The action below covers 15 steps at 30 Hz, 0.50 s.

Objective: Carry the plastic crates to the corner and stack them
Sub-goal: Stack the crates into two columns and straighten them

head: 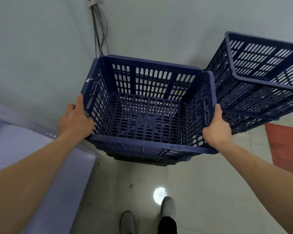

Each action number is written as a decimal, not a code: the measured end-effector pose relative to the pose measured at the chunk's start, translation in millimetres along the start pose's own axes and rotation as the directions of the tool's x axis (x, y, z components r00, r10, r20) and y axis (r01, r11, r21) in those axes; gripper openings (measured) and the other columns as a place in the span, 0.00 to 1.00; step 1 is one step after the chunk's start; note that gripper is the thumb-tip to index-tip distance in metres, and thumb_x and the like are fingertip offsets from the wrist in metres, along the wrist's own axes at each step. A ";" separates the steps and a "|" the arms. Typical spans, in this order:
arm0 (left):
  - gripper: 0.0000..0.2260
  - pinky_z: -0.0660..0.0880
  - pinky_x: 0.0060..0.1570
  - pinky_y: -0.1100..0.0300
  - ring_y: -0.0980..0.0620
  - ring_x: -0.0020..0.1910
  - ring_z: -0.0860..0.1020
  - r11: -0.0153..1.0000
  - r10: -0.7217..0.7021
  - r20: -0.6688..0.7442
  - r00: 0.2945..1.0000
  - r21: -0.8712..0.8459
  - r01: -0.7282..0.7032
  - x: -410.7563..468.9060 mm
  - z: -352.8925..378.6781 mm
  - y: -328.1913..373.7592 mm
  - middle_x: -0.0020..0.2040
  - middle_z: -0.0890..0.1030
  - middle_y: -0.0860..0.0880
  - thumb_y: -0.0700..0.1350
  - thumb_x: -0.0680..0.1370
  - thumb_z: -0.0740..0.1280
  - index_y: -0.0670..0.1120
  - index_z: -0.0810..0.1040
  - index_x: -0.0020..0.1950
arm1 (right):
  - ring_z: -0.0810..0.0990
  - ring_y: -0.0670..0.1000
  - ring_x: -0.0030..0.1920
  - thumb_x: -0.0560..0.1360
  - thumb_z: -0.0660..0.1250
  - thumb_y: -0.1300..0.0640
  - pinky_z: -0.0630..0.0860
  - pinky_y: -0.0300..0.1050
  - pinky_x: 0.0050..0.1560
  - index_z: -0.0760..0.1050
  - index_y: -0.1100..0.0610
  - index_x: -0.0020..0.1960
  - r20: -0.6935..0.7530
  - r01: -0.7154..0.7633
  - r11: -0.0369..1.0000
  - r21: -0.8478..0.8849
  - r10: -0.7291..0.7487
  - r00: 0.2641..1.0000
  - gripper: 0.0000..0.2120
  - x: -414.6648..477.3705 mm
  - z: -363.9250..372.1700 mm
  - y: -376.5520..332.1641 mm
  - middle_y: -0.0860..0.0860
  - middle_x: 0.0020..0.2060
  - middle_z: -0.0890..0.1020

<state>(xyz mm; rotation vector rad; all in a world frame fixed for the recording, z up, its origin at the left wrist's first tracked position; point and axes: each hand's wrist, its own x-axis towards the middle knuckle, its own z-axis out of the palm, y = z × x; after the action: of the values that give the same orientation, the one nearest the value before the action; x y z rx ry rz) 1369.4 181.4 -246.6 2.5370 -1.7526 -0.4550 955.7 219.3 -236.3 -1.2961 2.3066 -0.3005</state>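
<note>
No readable text, label, brand or number shows on the blue crate (147,105) or the wall (32,48).

**Both hands gripping blue crate at corner**

L hand (76,119) and R hand (216,127) clamping opposite sides of empty blue crate (147,115), thumbs over rim. Crate sitting on top of another dark crate (142,160) underneath, nested or just resting: can't tell. Second crate stack (260,85) touching its R rim, leaning. Cables (100,31) running down wall corner. Grey shoes (167,206) on tile floor (210,191), red mat (287,149) to R.
</note>
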 end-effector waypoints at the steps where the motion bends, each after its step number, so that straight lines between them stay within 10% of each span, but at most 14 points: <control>1: 0.36 0.75 0.50 0.41 0.32 0.54 0.76 1.000 -0.007 0.003 1.000 0.003 0.007 -1.2 -0.5 1.2 0.67 0.69 0.41 0.48 0.79 0.64 0.58 0.44 0.79 | 0.75 0.62 0.42 0.78 0.65 0.64 0.72 0.51 0.44 0.41 0.49 0.85 0.002 0.002 1.000 0.004 -0.002 1.000 0.45 0.5 -0.3 0.1 0.58 0.42 0.76; 15: 0.38 0.74 0.53 0.39 0.29 0.56 0.75 0.998 -0.049 0.042 0.998 0.038 0.048 -1.5 -3.1 8.4 0.69 0.66 0.41 0.46 0.79 0.64 0.57 0.42 0.80 | 0.79 0.63 0.42 0.76 0.66 0.64 0.78 0.54 0.44 0.37 0.50 0.84 0.048 0.054 0.999 -0.002 -0.054 0.997 0.49 16.7 -2.1 2.2 0.60 0.45 0.79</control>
<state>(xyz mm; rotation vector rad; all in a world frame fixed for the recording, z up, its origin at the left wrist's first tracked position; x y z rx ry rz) 1362.0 179.3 -241.7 2.6193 -1.7328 -0.4863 945.7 206.3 -240.4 -1.3544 2.2355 -0.2808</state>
